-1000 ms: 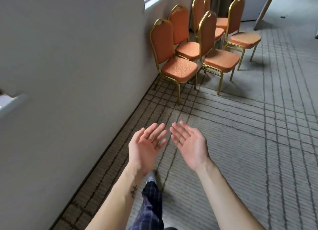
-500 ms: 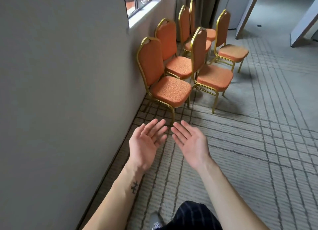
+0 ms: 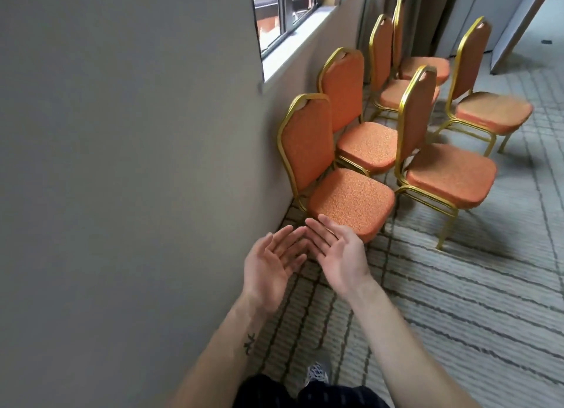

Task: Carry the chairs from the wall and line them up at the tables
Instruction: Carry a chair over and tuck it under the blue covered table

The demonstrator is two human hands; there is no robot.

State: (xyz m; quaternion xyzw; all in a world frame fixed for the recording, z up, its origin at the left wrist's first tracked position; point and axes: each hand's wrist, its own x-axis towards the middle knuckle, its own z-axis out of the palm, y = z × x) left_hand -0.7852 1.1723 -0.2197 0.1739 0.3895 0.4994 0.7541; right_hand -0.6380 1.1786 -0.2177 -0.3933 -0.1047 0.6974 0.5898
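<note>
Several orange padded chairs with gold metal frames stand along the wall under a window. The nearest chair [image 3: 345,197] has its back against the wall. A second chair [image 3: 363,142] stands behind it, and a third chair [image 3: 445,172] stands to the right, out on the carpet. My left hand [image 3: 271,267] and my right hand [image 3: 338,255] are stretched out side by side, palms up, fingers straight, holding nothing. The right fingertips overlap the front edge of the nearest chair's seat in the view; whether they touch it I cannot tell.
A grey wall [image 3: 128,163] runs close along my left. The window [image 3: 290,7] and its sill sit above the chairs. More chairs [image 3: 488,108] stand farther back near a curtain. Striped grey carpet [image 3: 473,301] lies open to the right. My shoe [image 3: 317,374] shows below.
I have walked closer to the chairs; they appear larger and nearer. Both hands stay palms up and now reach the front of the nearest seat.
</note>
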